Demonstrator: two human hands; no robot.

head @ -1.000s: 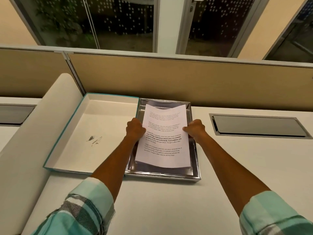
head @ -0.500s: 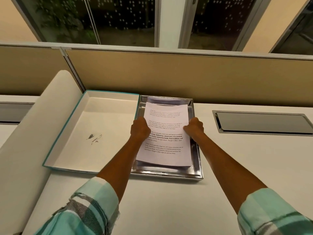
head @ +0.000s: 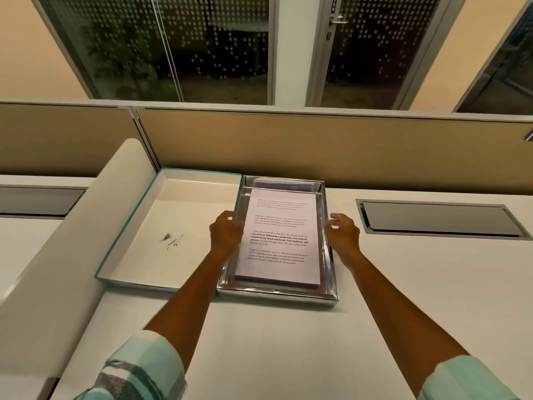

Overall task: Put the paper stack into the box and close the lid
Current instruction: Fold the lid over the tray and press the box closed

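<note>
Two hands flank the box [head: 331,295], both spread and empty: left hand [head: 226,235] at its 9 o'clock wall, right hand [head: 343,232] at 3. Stack [head: 279,241] lies flat inside, long axis 12–6. Lid [head: 135,215] lies upturned at 9, touching the box; left hand is nearer, so it likely leads.

A white desk [head: 288,342] runs up to a tan divider panel [head: 317,148] along its far edge. A dark rectangular cable hatch [head: 438,219] with a metal frame is set flush into the desktop at right. Beyond the panel stand glass windows [head: 161,47], leafy plants [head: 121,53] behind them, and a glass door with a metal handle [head: 339,20].
</note>
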